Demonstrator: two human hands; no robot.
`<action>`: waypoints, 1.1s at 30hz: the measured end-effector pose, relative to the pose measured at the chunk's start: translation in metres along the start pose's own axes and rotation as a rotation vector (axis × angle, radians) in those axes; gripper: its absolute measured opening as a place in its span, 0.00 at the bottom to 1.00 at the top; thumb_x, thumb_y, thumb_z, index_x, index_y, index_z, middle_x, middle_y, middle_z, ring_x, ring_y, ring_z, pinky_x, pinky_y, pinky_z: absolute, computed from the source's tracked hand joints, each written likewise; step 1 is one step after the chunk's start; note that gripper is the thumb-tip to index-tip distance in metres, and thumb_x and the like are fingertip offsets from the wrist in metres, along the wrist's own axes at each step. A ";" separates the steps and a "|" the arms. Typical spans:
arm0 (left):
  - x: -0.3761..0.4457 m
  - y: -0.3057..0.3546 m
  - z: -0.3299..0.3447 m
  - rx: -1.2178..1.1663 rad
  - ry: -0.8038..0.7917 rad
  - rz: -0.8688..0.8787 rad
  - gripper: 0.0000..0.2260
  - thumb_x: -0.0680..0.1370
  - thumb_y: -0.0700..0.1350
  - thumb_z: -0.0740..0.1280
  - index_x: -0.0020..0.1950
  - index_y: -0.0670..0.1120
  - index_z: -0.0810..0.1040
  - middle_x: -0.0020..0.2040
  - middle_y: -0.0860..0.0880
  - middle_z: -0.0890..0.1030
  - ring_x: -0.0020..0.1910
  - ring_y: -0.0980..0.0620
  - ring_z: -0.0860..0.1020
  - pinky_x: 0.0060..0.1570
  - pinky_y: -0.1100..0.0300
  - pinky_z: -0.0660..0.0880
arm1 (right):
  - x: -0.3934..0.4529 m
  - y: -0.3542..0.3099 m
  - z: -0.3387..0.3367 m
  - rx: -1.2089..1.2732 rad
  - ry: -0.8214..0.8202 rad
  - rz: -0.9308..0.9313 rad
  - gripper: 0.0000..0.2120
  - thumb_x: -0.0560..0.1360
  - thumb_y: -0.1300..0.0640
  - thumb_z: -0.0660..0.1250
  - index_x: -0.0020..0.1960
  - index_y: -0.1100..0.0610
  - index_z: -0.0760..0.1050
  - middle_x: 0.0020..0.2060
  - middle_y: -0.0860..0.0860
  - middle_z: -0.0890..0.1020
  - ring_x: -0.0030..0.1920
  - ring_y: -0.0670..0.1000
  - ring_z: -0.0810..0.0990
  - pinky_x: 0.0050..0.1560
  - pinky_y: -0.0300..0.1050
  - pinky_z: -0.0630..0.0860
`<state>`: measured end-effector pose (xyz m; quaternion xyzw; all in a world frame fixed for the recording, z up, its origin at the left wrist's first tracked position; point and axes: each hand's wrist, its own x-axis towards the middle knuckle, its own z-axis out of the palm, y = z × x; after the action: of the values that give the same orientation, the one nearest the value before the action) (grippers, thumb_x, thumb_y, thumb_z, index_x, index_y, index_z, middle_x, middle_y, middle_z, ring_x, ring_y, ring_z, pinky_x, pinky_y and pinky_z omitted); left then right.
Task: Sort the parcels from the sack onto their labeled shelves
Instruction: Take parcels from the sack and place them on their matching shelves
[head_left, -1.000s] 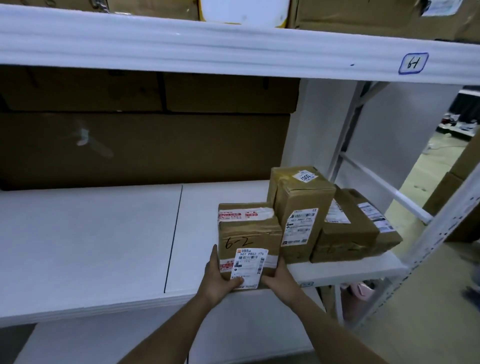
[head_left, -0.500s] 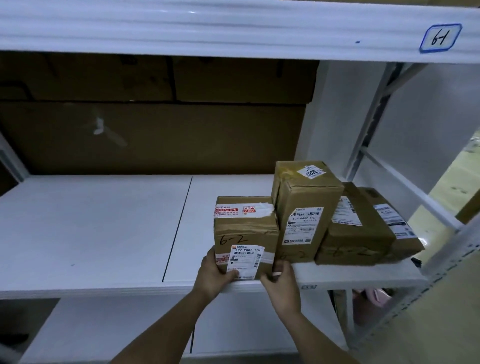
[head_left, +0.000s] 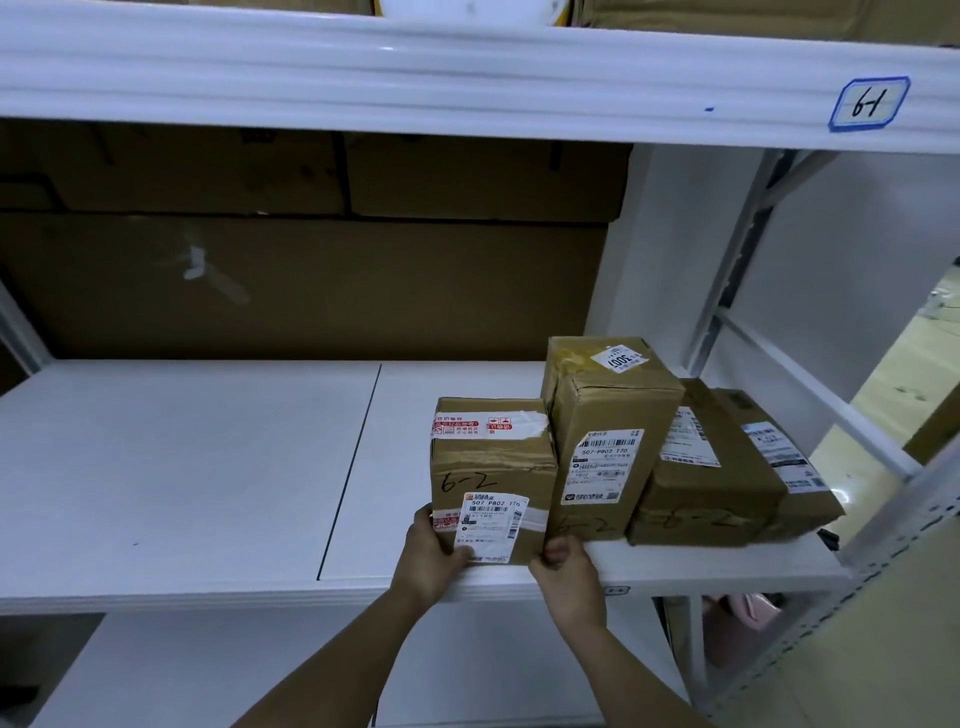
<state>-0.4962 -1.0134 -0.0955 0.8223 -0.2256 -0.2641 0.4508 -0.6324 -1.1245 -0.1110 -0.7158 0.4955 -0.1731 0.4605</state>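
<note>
While both hands steady it from the front, the small parcel (head_left: 491, 467) sits on the white shelf (head_left: 208, 467) close to the front edge. It is a squat brown cardboard box with "6-2" written in black marker on its front face, a white shipping label with barcodes stuck low on that face, and red-and-white printed tape running across its top and around its lower part. The cardboard is creased near the upper front edge. The left hand (head_left: 428, 558) holds the box's lower left corner, thumb lying over the label's bottom edge; the right hand (head_left: 569, 574) grips the lower right corner with curled fingers. Touching its right side stands a taller parcel (head_left: 608, 431) with a barcode label, and beyond that two flatter parcels (head_left: 727, 483) lean together. A tag reading "6-1" (head_left: 868, 103) marks the beam above.
</note>
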 end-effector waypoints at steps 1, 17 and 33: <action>-0.001 0.000 0.000 0.002 -0.005 -0.001 0.27 0.73 0.39 0.72 0.68 0.44 0.63 0.65 0.46 0.75 0.63 0.47 0.76 0.61 0.57 0.73 | 0.000 0.000 0.000 -0.002 -0.003 0.001 0.08 0.73 0.55 0.70 0.48 0.54 0.72 0.44 0.47 0.81 0.46 0.50 0.78 0.45 0.43 0.72; -0.027 -0.013 -0.017 0.049 0.020 -0.141 0.31 0.77 0.39 0.67 0.76 0.42 0.57 0.70 0.41 0.70 0.66 0.43 0.72 0.60 0.53 0.73 | -0.022 0.006 0.002 -0.132 -0.102 -0.045 0.02 0.76 0.56 0.65 0.46 0.54 0.74 0.44 0.49 0.81 0.44 0.50 0.78 0.37 0.40 0.68; -0.114 -0.127 -0.213 -0.053 0.253 -0.204 0.14 0.80 0.45 0.62 0.65 0.45 0.73 0.58 0.45 0.79 0.55 0.48 0.78 0.49 0.60 0.74 | -0.128 -0.113 0.176 -0.237 -0.377 -0.300 0.03 0.77 0.55 0.63 0.45 0.52 0.75 0.42 0.47 0.79 0.42 0.49 0.76 0.37 0.41 0.68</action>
<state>-0.4305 -0.7488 -0.0821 0.8555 -0.0755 -0.2087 0.4679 -0.5039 -0.9185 -0.0812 -0.8497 0.3062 -0.0439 0.4269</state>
